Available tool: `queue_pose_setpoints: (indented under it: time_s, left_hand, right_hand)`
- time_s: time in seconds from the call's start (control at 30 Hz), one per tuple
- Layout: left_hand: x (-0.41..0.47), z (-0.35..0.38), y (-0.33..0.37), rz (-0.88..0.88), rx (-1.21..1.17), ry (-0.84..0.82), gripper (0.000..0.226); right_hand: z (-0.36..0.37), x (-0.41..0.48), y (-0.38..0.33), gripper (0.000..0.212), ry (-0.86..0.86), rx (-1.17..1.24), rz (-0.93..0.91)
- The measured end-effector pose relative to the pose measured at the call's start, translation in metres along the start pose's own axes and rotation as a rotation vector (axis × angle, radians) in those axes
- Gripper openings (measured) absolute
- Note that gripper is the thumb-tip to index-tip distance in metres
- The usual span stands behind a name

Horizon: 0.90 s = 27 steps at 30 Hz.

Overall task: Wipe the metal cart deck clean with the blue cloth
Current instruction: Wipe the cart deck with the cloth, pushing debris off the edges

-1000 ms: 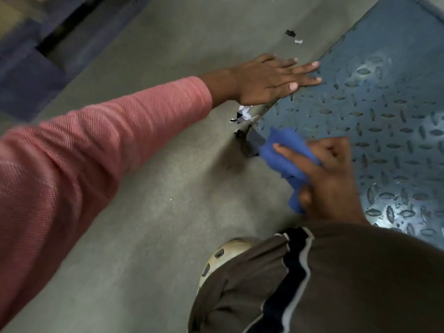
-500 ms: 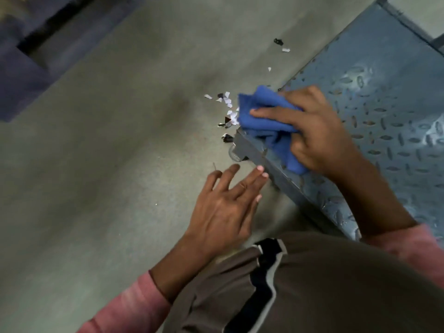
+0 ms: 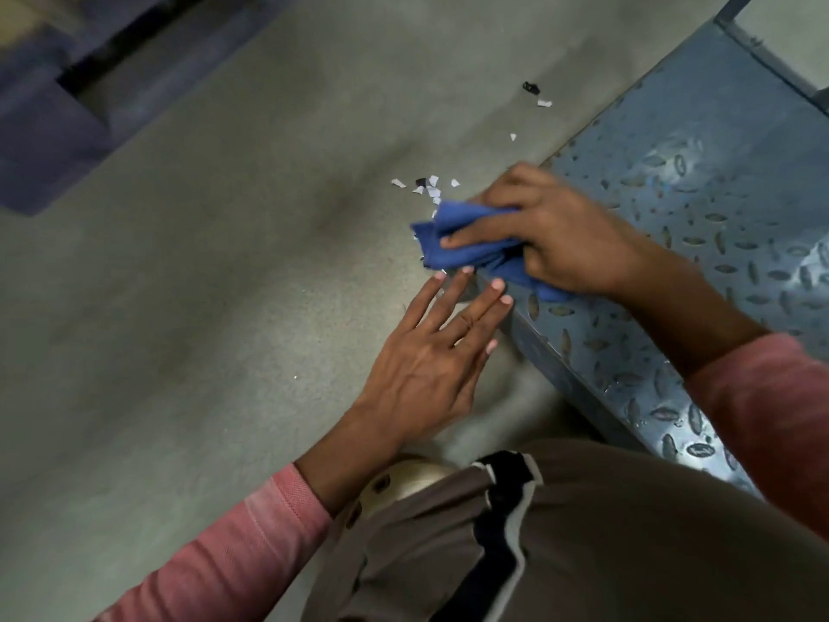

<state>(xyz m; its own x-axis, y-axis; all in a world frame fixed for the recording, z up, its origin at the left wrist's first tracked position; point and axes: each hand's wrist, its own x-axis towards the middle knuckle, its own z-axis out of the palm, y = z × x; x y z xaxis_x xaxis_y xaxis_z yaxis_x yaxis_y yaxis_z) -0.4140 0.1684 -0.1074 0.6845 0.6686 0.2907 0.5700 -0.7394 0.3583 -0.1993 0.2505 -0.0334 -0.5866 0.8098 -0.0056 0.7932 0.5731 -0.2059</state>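
Observation:
The metal cart deck [image 3: 700, 208] is a blue-grey tread plate with raised diamonds, filling the right side of the head view. My right hand [image 3: 560, 235] grips the bunched blue cloth [image 3: 466, 240] at the deck's near-left corner, and part of the cloth hangs past the edge. My left hand [image 3: 430, 361] is spread flat with straight fingers just below the cloth, its fingertips at the deck's side edge. It holds nothing.
Small white and black paper scraps [image 3: 426, 186] lie on the grey floor [image 3: 202, 329] beside the cart, with more scraps [image 3: 536, 94] farther back. A dark blue step or mat [image 3: 54, 105] is at the upper left. My knee [image 3: 583, 545] fills the bottom.
My left hand left the deck top and came down beside the cart's near edge. My right hand swept the cloth to the deck's corner, and scraps now lie on the floor.

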Motion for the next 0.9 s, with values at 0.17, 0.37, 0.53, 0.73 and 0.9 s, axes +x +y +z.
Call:
queue_pose_setpoints:
  time_s: [0.17, 0.37, 0.53, 0.73, 0.9]
  left_hand:
    - [0.004, 0.000, -0.007, 0.110, -0.087, 0.020, 0.045]
    - [0.010, 0.002, -0.008, 0.154, -0.071, 0.024, 0.044]
    - [0.019, -0.001, -0.008, 0.144, -0.114, 0.019, 0.043]
    - [0.044, 0.007, -0.009, 0.084, -0.029, 0.097, 0.037]
    - [0.049, 0.001, -0.015, 0.101, -0.014, 0.069, 0.040]
  right_hand:
    - [-0.014, -0.008, 0.039, 0.068, 0.135, -0.001, 0.267]
    - [0.010, -0.023, 0.020, 0.057, 0.090, 0.029, 0.120]
    - [-0.028, -0.036, 0.093, 0.069, 0.146, -0.069, 0.556]
    - [0.005, -0.010, 0.010, 0.060, 0.095, 0.098, 0.198]
    - [-0.004, -0.010, 0.099, 0.071, 0.115, 0.086, 0.467]
